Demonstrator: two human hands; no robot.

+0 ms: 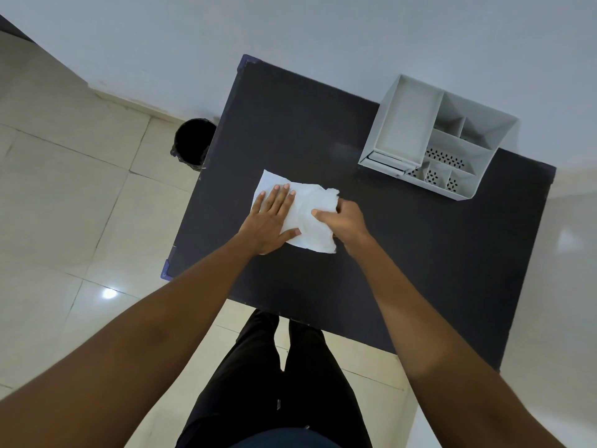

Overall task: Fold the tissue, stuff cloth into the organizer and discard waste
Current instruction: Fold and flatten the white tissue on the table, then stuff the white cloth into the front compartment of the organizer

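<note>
Now: left hand (269, 218) flat, fingers spread, pinning tissue (310, 218) on bench (420, 253); right hand (345, 221) pinches right edge, fold leftward likely.

Soft even light, glare spot on floor tiles (109, 293), wide-angle bending at edges

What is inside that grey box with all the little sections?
The grey plastic organizer looks empty: bare walls, dotted floors in the near sections. Its tall walls hide parts of the far floors.

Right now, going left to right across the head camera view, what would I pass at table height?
Black bin on the floor → left hand flat on the tissue → right hand gripping its edge → grey organizer.
</note>
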